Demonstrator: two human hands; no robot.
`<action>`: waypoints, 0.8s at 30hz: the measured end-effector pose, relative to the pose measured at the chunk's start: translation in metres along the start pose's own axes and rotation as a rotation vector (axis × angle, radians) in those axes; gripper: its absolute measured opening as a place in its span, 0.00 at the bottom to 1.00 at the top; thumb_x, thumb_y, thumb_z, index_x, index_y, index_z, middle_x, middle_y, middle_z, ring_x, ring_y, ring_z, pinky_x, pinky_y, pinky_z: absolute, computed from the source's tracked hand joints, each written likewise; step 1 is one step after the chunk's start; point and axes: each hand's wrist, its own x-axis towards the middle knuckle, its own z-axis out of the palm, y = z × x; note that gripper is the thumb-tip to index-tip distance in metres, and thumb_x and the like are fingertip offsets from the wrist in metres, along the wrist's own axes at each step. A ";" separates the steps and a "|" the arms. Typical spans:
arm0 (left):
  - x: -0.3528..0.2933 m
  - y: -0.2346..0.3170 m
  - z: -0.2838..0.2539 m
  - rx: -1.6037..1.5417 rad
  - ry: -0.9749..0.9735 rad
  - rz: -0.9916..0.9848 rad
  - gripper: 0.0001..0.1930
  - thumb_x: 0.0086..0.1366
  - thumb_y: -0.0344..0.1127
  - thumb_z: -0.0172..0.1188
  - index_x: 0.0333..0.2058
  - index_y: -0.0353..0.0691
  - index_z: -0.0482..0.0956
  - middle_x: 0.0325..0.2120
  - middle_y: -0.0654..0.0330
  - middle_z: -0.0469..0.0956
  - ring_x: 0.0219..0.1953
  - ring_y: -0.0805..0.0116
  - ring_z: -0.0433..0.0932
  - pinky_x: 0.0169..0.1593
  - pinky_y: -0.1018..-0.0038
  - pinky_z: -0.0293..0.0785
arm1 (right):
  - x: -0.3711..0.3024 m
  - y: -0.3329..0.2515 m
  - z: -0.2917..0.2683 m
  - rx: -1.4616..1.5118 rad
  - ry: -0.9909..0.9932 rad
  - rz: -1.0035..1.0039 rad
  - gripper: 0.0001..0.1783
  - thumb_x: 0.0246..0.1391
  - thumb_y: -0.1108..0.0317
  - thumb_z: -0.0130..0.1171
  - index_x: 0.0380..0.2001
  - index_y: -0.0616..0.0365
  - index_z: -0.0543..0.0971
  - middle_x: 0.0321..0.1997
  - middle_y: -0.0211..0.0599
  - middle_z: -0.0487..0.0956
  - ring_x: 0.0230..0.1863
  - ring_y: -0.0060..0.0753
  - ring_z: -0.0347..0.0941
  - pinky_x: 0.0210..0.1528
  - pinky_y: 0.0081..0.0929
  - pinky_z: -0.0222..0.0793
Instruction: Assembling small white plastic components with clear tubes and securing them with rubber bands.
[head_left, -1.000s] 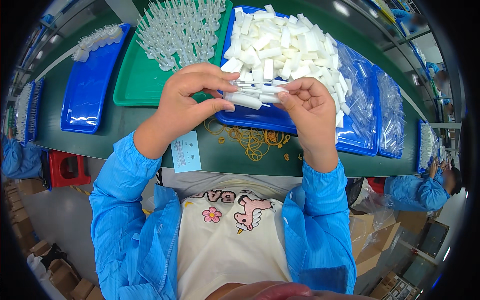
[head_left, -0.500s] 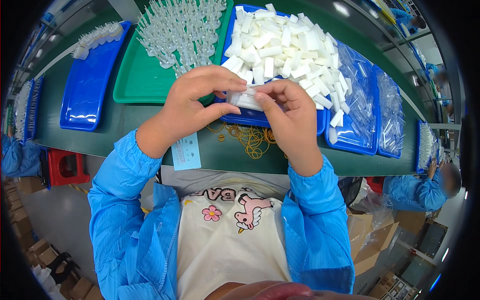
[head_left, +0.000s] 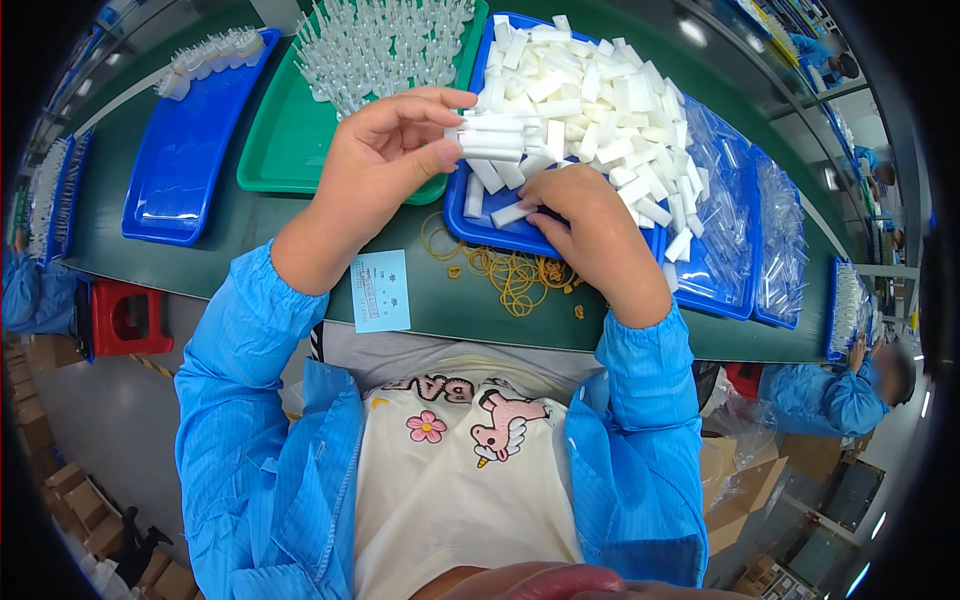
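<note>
Over the near part of a blue tray point(head_left: 455, 212), my left hand point(head_left: 395, 145) is closed on one end of a bundle of white foam pieces point(head_left: 498, 138). The pieces lie side by side and point to the right; whether clear plastic wraps them is hard to make out. Lower and to the right, my right hand point(head_left: 592, 222) has its fingers bent down at the tray's near edge, pinching a single white foam block point(head_left: 512, 213). Its other fingertips are partly hidden. Behind both hands rises a heap of loose white foam blocks point(head_left: 585, 95).
Left of the foam stand a green tray point(head_left: 290, 160) of upright needle-like parts and a blue tray point(head_left: 170, 190). Clear plastic tubes point(head_left: 780, 230) fill trays at right. Yellow rubber bands point(head_left: 515, 285) and a light-blue paper slip point(head_left: 382, 290) lie near the table's front edge.
My right hand has let go of the bundle and moved down to the tray's near edge, onto a foam block. My left hand has lifted the bundle slightly away. The view has shifted a little.
</note>
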 end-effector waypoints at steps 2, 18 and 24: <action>0.001 -0.002 -0.004 -0.020 0.014 -0.019 0.13 0.59 0.20 0.60 0.43 0.34 0.76 0.53 0.50 0.72 0.44 0.70 0.77 0.47 0.76 0.76 | 0.002 0.003 -0.001 0.030 -0.019 -0.081 0.08 0.43 0.77 0.60 0.30 0.59 0.76 0.33 0.41 0.76 0.38 0.48 0.71 0.43 0.38 0.68; -0.003 0.001 0.004 0.120 -0.043 0.053 0.16 0.52 0.18 0.64 0.42 0.34 0.79 0.49 0.52 0.75 0.46 0.67 0.77 0.47 0.74 0.79 | -0.013 0.011 -0.019 0.966 0.428 0.351 0.09 0.50 0.83 0.60 0.37 0.70 0.78 0.44 0.43 0.77 0.37 0.26 0.77 0.36 0.21 0.78; -0.003 0.001 0.005 0.269 -0.058 0.098 0.16 0.50 0.18 0.66 0.40 0.36 0.82 0.46 0.53 0.77 0.43 0.68 0.79 0.43 0.77 0.81 | -0.015 0.002 -0.019 0.959 0.447 0.416 0.10 0.50 0.82 0.62 0.38 0.68 0.79 0.43 0.42 0.79 0.38 0.25 0.78 0.37 0.21 0.78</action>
